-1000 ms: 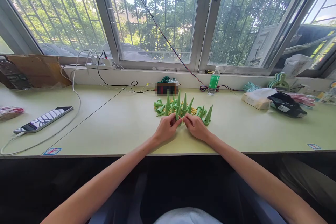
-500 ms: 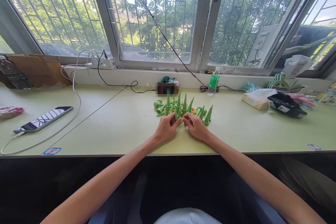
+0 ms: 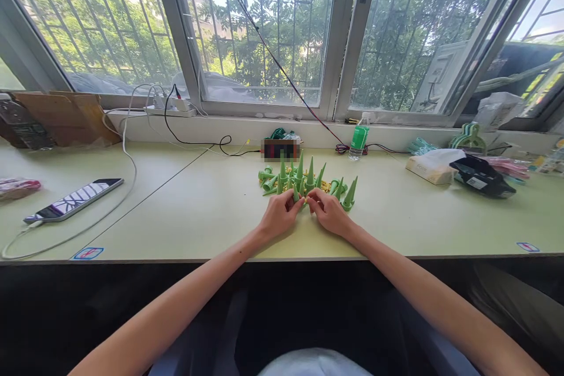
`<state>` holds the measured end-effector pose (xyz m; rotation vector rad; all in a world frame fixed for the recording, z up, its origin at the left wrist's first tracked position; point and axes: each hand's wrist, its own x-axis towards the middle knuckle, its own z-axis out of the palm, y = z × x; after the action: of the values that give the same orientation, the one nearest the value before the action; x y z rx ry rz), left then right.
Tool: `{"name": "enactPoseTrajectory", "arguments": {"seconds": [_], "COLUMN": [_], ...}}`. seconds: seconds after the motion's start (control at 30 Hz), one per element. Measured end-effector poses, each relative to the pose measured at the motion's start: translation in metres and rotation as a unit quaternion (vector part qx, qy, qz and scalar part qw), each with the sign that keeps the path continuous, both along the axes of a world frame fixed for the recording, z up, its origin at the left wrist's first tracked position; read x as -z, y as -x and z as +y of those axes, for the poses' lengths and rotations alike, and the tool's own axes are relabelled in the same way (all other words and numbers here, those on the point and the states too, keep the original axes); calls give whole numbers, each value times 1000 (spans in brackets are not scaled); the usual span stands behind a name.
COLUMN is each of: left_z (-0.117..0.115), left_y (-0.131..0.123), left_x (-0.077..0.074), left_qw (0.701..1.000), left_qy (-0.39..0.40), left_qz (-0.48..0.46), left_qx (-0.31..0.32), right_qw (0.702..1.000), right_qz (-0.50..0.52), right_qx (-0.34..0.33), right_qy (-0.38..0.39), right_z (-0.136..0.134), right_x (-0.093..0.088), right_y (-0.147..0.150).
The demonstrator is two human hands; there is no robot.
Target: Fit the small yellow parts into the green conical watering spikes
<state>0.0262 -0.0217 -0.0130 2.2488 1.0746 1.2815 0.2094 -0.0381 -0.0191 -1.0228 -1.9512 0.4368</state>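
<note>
Bench work, centre of frame. Left hand [image 3: 278, 217] and right hand [image 3: 328, 214] meet fingertip to fingertip, both pinched shut on one small piece [image 3: 305, 202], greenish and mostly hidden by the fingers. The step in hand appears to be working the piece between the two pinches. Further handling calls for fine fingertip pressure and a steady hold. The piece sits inside the grip itself, low over the table [image 3: 198, 205], just below the cluster of cones [image 3: 309, 175]. Bottle [image 3: 359, 138] behind, right of centre; phone [image 3: 73, 200] far left.
</note>
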Motion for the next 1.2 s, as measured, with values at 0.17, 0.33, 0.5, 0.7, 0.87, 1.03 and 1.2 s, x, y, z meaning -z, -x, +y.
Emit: {"name": "enactPoseTrajectory", "arguments": {"seconds": [0.17, 0.33, 0.5, 0.7, 0.87, 1.03, 1.2], "left_z": [-1, -4, -4, -2, -1, -2, -1], "left_y": [0, 0, 1, 1, 1, 1, 1], "left_x": [-1, -3, -2, 0, 0, -1, 1], "left_qw": [1000, 1000, 999, 999, 999, 999, 999], "left_qy": [0, -5, 3, 3, 5, 4, -4], "left_qz": [4, 12, 32, 25, 13, 14, 17], "left_qx": [11, 26, 41, 42, 33, 34, 37], "right_qw": [1000, 1000, 999, 999, 1000, 1000, 1000], "right_qz": [0, -17, -36, -31, -24, -23, -21], "right_qx": [-10, 15, 27, 37, 15, 3, 10], "right_qy": [5, -8, -18, -19, -6, -1, -9], "right_z": [0, 4, 7, 7, 1, -1, 0], "right_x": [0, 3, 8, 8, 1, -2, 0], "right_y": [0, 0, -1, -1, 0, 1, -1]}}
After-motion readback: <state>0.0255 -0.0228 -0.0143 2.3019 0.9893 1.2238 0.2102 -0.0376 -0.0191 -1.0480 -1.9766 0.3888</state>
